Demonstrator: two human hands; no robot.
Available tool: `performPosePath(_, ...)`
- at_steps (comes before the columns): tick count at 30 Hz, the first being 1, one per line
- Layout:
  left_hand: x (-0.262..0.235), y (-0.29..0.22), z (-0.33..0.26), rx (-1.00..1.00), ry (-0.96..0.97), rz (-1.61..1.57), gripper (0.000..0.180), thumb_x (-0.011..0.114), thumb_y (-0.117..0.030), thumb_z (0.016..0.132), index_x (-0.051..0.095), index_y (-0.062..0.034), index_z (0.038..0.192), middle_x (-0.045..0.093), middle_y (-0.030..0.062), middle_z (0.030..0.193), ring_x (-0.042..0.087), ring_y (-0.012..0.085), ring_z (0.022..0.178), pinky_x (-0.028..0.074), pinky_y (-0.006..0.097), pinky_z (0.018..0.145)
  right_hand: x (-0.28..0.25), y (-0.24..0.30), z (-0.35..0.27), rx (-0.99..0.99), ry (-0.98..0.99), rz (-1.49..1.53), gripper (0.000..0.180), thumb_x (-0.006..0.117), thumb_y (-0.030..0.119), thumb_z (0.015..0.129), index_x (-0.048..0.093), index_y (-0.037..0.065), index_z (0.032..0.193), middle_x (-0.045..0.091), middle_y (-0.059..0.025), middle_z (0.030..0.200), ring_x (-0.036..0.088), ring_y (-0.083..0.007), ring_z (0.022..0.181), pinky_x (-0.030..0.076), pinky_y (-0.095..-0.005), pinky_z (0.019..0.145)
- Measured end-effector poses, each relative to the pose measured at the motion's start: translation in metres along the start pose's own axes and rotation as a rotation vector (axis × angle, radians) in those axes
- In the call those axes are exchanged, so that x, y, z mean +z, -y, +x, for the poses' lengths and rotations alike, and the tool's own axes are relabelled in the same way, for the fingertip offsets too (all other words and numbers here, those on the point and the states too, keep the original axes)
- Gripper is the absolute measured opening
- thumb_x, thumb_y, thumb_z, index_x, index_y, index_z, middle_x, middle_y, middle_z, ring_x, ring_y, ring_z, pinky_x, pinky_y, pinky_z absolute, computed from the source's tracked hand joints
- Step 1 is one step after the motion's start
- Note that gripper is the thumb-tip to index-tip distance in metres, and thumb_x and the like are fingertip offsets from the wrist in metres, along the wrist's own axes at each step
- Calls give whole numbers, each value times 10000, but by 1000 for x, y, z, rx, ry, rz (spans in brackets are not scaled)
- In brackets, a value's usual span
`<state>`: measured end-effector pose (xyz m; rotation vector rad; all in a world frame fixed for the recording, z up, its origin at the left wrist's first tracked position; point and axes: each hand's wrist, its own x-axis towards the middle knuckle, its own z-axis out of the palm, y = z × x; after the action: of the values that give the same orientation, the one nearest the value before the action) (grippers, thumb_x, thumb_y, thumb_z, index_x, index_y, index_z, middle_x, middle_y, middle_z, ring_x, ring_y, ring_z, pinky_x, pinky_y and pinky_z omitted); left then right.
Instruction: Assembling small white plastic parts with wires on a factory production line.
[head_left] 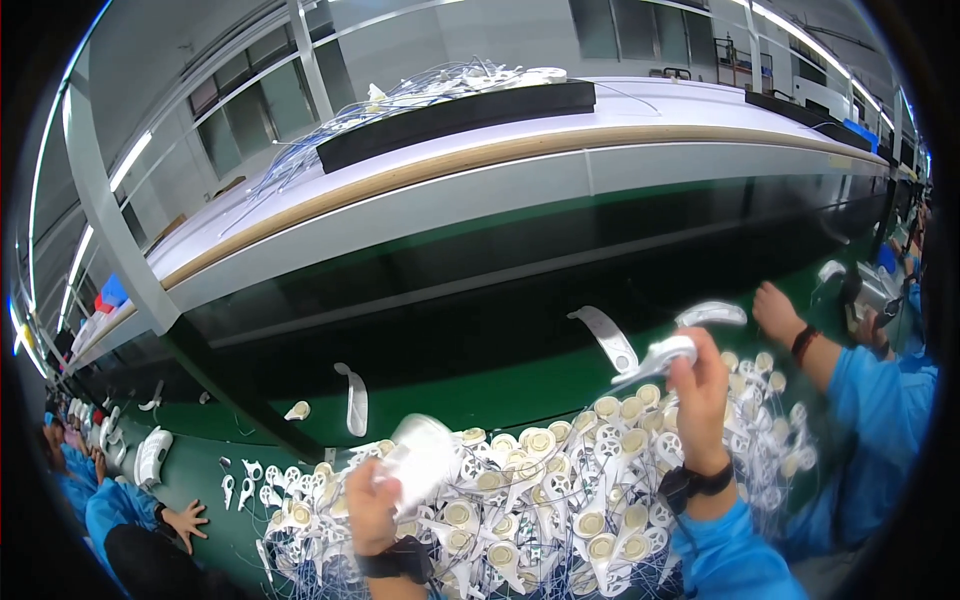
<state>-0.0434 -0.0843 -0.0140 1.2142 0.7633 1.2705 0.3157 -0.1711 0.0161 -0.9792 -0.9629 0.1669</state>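
Your left hand (372,508) is closed around a white plastic shell (420,458), held just above the near edge of the green worktop (480,385). The shell is motion-blurred; it seems to run up and to the right from your fingers, but I can't tell which way it faces.

Your right hand (698,400) grips a second white housing piece (655,358) by its right end. Its long axis runs roughly left-right, and the left tip dips toward the worktop.

Under and between both hands sits a pile of white parts with cream round discs (560,490), tangled with thin wires. It covers the near edge and crowds both wrists.

Just right of the pile, a co-worker's hand (778,312) in a blue sleeve reaches in, close to a curved white piece (711,314).

Further in, loose white strips lie on bare green: one (354,398) left of centre, upright, and one (608,338) tilted near your right hand.

At the far edge, a raised white conveyor shelf (520,150) carries a black tray (455,118) with wired parts.
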Motion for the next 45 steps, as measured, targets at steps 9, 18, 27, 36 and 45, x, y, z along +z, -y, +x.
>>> performPosePath(9, 42, 2, 8, -66, 87, -124, 475, 504, -18, 800, 391, 39, 1258, 633, 174, 860, 661, 292, 676, 580, 409, 668, -18, 34, -23, 200, 531, 924, 140, 703, 49, 823, 597, -23, 766, 590, -155, 782, 602, -162, 601, 498, -259, 510)
performPosePath(18, 74, 35, -10, -43, 301, 473, 428, 681, -129, 841, 541, 15, 1219, 695, 169, 963, 702, 228, 810, 536, 311, 712, 17, 33, -19, 270, 832, -43, 273, 740, 82, 834, 647, -43, 1058, 700, -130, 927, 697, -169, 833, 561, -266, 760)
performPosePath(27, 94, 23, -17, 155, 400, 734, 363, 708, -194, 834, 604, -18, 1135, 693, 170, 810, 693, 314, 676, 535, 347, 609, 27, 21, -20, 246, 644, -74, 211, 716, 38, 838, 642, -54, 1012, 627, -105, 952, 692, -170, 842, 563, -254, 734)
performPosePath(36, 98, 21, -17, 323, 366, 779, 363, 729, -213, 824, 615, -33, 1117, 697, 164, 811, 701, 320, 703, 539, 360, 577, 31, 16, -23, 223, 674, -179, 195, 728, 64, 833, 656, -56, 969, 635, -105, 899, 680, -162, 785, 550, -246, 691)
performPosePath(45, 98, 15, -20, 240, 358, 866, 318, 752, -124, 800, 624, 13, 1058, 687, 178, 795, 699, 326, 695, 531, 343, 593, 32, 11, -24, 197, 676, -212, 215, 747, 91, 817, 661, -45, 960, 636, -93, 846, 655, -154, 737, 532, -247, 671)
